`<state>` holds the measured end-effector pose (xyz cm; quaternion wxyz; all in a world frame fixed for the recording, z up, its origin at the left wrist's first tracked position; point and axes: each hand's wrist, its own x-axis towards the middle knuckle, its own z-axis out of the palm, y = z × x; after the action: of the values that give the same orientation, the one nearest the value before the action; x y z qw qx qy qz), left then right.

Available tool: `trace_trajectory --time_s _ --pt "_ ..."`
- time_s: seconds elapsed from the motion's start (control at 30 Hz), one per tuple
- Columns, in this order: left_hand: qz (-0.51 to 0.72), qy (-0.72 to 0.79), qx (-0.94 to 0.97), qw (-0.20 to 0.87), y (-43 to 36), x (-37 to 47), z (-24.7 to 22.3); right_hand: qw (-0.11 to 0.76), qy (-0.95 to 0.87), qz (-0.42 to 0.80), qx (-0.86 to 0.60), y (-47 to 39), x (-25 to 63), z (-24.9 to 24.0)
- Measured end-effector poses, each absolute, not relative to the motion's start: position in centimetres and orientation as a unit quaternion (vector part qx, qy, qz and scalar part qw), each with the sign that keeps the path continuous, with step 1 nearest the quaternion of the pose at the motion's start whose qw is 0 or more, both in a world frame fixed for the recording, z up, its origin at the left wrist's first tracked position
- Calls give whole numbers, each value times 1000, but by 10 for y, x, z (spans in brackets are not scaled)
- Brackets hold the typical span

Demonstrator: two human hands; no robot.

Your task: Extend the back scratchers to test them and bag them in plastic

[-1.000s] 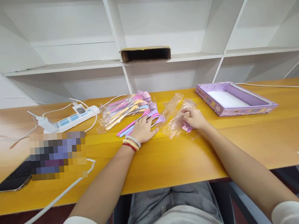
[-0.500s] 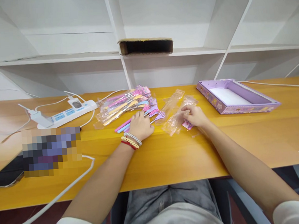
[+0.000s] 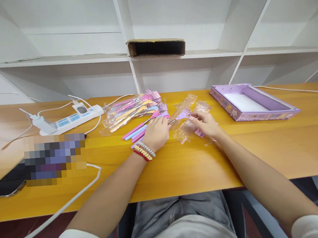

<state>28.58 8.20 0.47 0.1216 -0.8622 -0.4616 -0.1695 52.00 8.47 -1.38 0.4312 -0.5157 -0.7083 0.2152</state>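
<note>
My left hand (image 3: 156, 133), with beaded bracelets at its wrist, is closed around a purple back scratcher (image 3: 184, 113). The scratcher's hand-shaped head points right, its tines close to my right fingertips. Several pink, blue and purple back scratcher handles (image 3: 135, 132) lie beneath and beside my left hand. My right hand (image 3: 206, 123) has its thumb and fingers drawn together at a clear plastic bag (image 3: 184, 131); the exact grip is partly hidden. A pink card (image 3: 199, 133) shows under this hand. Another clear bag (image 3: 189, 101) lies just behind.
Several bagged back scratchers (image 3: 132, 110) are piled at the back. On the left are a white power strip (image 3: 74, 119), cables and a dark phone (image 3: 8, 180). A purple tray-like box (image 3: 256, 108) stands at the right. A cardboard box (image 3: 156, 48) sits on the white shelf.
My left hand has shifted right with the purple back scratcher, bringing its head up to my right fingers. My right hand has moved only slightly.
</note>
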Motion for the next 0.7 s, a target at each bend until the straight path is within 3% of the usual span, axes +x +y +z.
trace_trajectory --time_s 0.2,0.7 --pt "-155 -466 -867 88 74 291 7 472 -655 377 -454 79 509 -12" --pt "-179 -475 -861 -35 79 288 2 578 -514 430 -466 89 509 -9"
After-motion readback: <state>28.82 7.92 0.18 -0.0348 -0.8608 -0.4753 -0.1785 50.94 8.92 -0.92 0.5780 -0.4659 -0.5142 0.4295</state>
